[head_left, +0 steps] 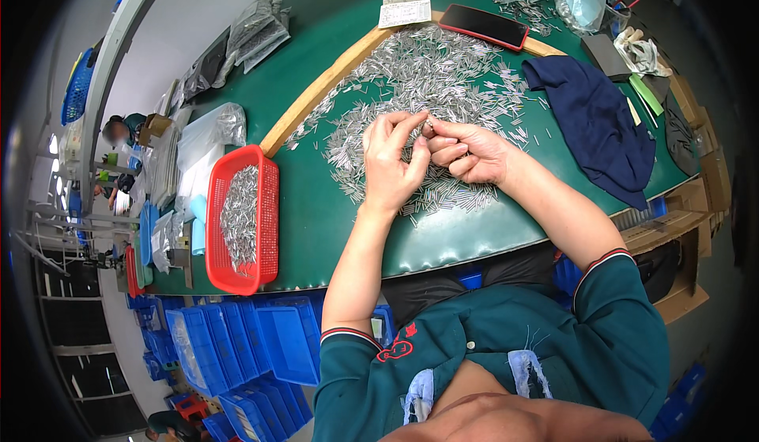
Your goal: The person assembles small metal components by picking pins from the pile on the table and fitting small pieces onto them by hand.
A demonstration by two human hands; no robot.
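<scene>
A wide heap of small, thin silvery metal pins is spread over the green tabletop. Just above its near part, my left hand and my right hand meet fingertip to fingertip. Both are closed in a pinch. Something small and dark shows between the fingertips, too small and too covered to name. The right hand's other fingers are curled toward the palm. To the left, a red plastic basket holds more of the silvery pins.
Wooden strips border the heap at the back. A phone and paper slips lie there. Dark blue cloth covers the table's right side. Plastic bags are at the back left; blue bins stand below the table's front edge.
</scene>
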